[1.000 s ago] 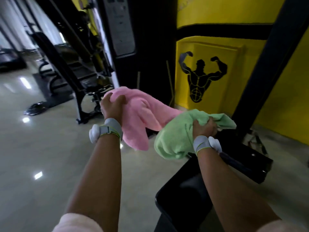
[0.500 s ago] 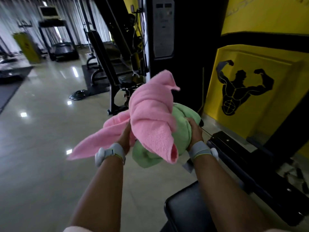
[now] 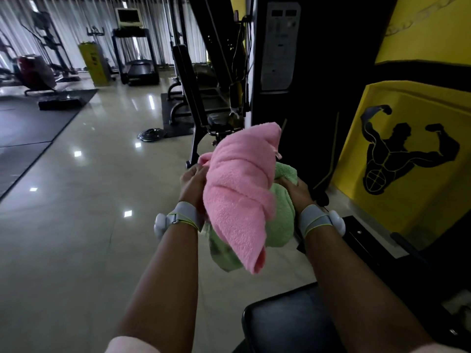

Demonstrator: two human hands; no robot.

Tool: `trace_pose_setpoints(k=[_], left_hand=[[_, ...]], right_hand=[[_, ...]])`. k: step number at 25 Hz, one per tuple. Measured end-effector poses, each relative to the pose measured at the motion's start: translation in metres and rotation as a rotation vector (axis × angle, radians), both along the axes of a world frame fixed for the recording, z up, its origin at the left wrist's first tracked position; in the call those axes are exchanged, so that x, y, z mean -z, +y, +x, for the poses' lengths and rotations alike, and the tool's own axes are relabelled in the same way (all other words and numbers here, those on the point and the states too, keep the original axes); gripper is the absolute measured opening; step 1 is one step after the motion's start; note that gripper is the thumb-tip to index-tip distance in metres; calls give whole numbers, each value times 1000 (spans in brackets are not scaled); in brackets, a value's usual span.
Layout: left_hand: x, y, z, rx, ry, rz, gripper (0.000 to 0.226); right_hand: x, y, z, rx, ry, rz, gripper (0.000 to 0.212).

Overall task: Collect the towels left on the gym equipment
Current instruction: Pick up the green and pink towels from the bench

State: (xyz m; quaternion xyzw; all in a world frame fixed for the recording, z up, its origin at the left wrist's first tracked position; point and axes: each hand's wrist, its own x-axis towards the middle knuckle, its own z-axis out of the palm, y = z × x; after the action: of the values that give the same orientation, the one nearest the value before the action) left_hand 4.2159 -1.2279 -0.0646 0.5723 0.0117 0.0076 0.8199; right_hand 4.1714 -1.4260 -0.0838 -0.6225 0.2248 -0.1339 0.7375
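A pink towel (image 3: 239, 197) lies bunched over a green towel (image 3: 281, 220), and both are held together in front of me at chest height. My left hand (image 3: 192, 186) presses the bundle from the left, gripping the pink towel. On the right side, my right hand (image 3: 297, 191) grips the green towel. Most of the green towel is hidden under the pink one. Both wrists wear grey bands with white pods.
A black padded bench seat (image 3: 288, 324) is just below my right arm. A black weight machine (image 3: 293, 72) and a bench frame (image 3: 193, 105) stand ahead. A weight plate (image 3: 150, 135) lies on the shiny tile floor. Treadmill (image 3: 139, 70) at the back, yellow wall (image 3: 420, 98) on the right.
My hands have come together, so the pink towel now sits wrapped over the green one as a single bundle. The loose pink tail at the left has been gathered in. The view has turned left.
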Motion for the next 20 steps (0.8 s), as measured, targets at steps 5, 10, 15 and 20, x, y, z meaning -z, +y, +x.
trace_pose_setpoints(k=[5,10,15,20], left_hand=[[3,43,-8,-424,66,325,42],[2,105,-72,-904,109,660,15],[12,198,-141,-620,117,1246,92],[-1,359,-222,-396,236,1403,85]], right_hand=[[-8,21,2,-26,136,-426,32],[-13,130,-12,-186,82,-724,31],[10,295,-64,-527,58,-534,32],[15,445,-111,-666,-21,-631,35]])
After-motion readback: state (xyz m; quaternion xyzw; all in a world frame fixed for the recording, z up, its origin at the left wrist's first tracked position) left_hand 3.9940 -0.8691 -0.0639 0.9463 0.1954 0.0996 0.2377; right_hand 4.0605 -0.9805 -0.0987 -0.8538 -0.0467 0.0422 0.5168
